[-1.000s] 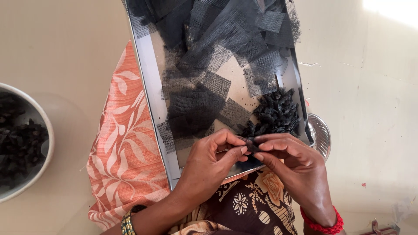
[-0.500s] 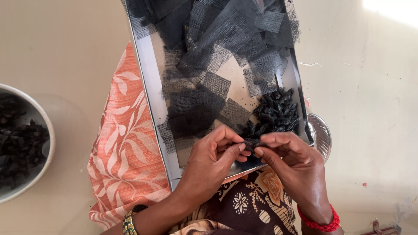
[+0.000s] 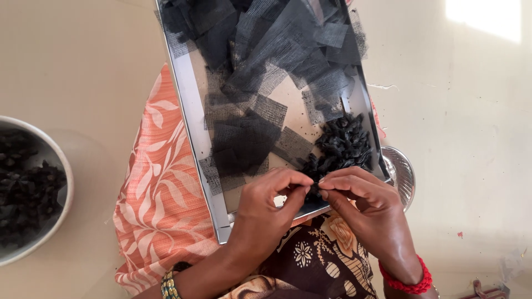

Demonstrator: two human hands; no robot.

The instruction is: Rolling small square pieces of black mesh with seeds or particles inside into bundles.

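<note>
A person sits on a smooth, pale tan floor [image 3: 83, 61]. Far on the left is a round bowl [image 3: 62, 166] with a light rim, only partly in view. It is full of small black bits. It rests on the floor, well apart from the hands.

Next comes an orange cloth with white leaves [image 3: 158, 182]. It lies over the person's lap, and it sticks out from under the tray.

In the middle is a long, shiny metal tray [image 3: 188, 111]. It is tilted a bit and sits on the lap. Many squares of black net [image 3: 266, 61] lie in it, some piled on each other. On the right side of the tray is a heap of small black pieces [image 3: 343, 144].

At the near edge of the tray the two hands meet. The left hand [image 3: 266, 207] has its finger and thumb pressed together on a tiny black piece [image 3: 314, 185]. The right hand [image 3: 363, 202] pinches the same piece from the other side. That piece is just by the heap. The left wrist has a beaded bangle [image 3: 169, 285], and the right has a red bangle [image 3: 407, 282].

Just right of the tray a round shiny dish [image 3: 402, 174] peeks out. Further right the floor is bare, with a bright patch of sun [image 3: 487, 19] at the top.
</note>
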